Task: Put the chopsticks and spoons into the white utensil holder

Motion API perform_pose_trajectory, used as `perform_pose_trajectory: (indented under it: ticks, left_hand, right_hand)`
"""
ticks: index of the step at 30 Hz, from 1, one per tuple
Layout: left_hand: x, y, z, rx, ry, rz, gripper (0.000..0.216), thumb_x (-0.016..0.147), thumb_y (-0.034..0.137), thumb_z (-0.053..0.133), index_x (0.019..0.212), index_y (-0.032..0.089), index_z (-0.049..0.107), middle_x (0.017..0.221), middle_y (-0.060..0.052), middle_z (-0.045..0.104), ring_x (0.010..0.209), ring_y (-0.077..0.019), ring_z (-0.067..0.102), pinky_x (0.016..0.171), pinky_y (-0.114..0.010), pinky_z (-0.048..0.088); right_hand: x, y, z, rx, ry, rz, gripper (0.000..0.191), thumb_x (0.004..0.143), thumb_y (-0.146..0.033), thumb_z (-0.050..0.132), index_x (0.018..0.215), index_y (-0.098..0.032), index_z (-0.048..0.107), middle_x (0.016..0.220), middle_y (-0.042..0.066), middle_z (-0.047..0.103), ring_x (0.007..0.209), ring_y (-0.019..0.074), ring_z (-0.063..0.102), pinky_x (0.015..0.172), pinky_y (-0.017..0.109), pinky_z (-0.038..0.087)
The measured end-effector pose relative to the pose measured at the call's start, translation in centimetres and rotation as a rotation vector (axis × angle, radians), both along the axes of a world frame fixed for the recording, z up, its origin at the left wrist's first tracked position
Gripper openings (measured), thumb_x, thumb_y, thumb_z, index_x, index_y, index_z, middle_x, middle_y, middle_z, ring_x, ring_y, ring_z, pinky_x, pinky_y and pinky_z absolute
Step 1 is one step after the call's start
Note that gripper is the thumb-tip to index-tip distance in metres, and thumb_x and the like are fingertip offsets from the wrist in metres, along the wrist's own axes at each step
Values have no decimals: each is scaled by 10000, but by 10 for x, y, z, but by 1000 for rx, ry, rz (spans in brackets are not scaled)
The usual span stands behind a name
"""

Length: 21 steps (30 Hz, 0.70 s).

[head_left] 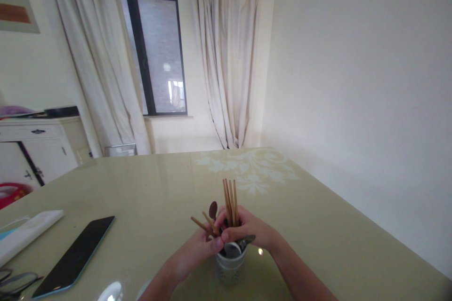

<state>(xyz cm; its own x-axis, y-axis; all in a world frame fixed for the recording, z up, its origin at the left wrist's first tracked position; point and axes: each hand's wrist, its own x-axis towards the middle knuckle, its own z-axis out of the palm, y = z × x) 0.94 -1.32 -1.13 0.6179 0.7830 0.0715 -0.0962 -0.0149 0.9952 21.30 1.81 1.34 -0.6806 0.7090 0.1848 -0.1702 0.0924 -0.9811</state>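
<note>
A pale perforated utensil cup (230, 269) stands on the glossy beige table (318, 225) near its front edge. Several wooden chopsticks (230, 200) stick up from it, gripped in my right hand (247, 231), whose fingers are wrapped round them just above the rim. My left hand (196, 251) is closed at the cup's left side, and a couple of tilted chopsticks (203, 225) rise by its fingers. A dark wooden spoon (213, 209) rises behind the hands. A metal spoon bowl (247, 242) and a pale round piece lie at the rim.
A dark phone (76, 256) lies flat at the left. Beyond it rests a white flat case (28, 233). Glasses (14, 282) sit at the bottom left corner. A small white object (111, 291) is at the front edge. A white cabinet (35, 150) and curtained window stand behind.
</note>
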Motion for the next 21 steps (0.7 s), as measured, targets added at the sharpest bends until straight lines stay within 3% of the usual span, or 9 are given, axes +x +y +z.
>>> perform_pose_trajectory:
  ticks: [6, 9, 15, 21]
  left_hand:
    - [2, -4, 8, -25, -49, -50, 881, 701, 767, 854, 1339, 177, 708, 1279, -163, 737, 1273, -375, 642, 1152, -504, 446]
    - [2, -4, 8, -45, -70, -71, 855, 715, 734, 867, 1339, 170, 708, 1286, -175, 737, 1276, -381, 648, 1153, -508, 444]
    - [3, -1, 2, -21, -140, -83, 846, 788, 671, 845, 1479, 232, 633, 1546, -152, 600, 1510, -399, 465, 1271, -526, 335]
    - [-2, 2, -10, -44, -96, -36, 840, 819, 653, 826, 1484, 180, 626, 1485, -185, 655, 1442, -424, 538, 1249, -572, 364]
  right_hand:
    - [1, -3, 4, -37, 24, 56, 371, 674, -408, 1018, 861, -178, 793, 876, 2, 721, 837, 173, 696, 764, 268, 518]
    - [2, -2, 4, 17, 33, 45, 308, 732, -389, 989, 871, -181, 809, 896, 9, 705, 873, 183, 703, 812, 292, 536]
    - [3, 1, 2, 86, 64, 81, 267, 721, -336, 1003, 914, -218, 863, 1016, 39, 726, 986, 211, 726, 934, 335, 554]
    - [-2, -8, 11, 73, 119, 45, 382, 878, -542, 859, 917, -168, 790, 928, 36, 724, 903, 187, 703, 854, 294, 551]
